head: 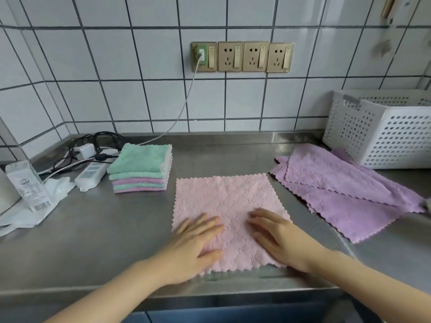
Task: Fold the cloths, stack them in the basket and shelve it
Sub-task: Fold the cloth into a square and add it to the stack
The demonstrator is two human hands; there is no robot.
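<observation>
A pink cloth [227, 201] lies spread flat on the steel counter [93, 241], near its front edge. My left hand [194, 243] rests palm down on the cloth's near left part, fingers spread. My right hand [277, 238] lies flat on its near right part. Neither hand grips anything. To the left stands a stack of folded green and pink cloths [141, 167]. At the right lie unfolded purple cloths [338, 190], overlapping. Behind them stands a white perforated basket [382, 129]; I cannot see inside it.
A white power strip [91, 174], chargers and black cables [98, 143] sit at the back left. A small white carton [28, 185] and crumpled white plastic [35, 210] lie at the far left. Wall sockets [242, 56] are on the tiled wall, one with a cable plugged in.
</observation>
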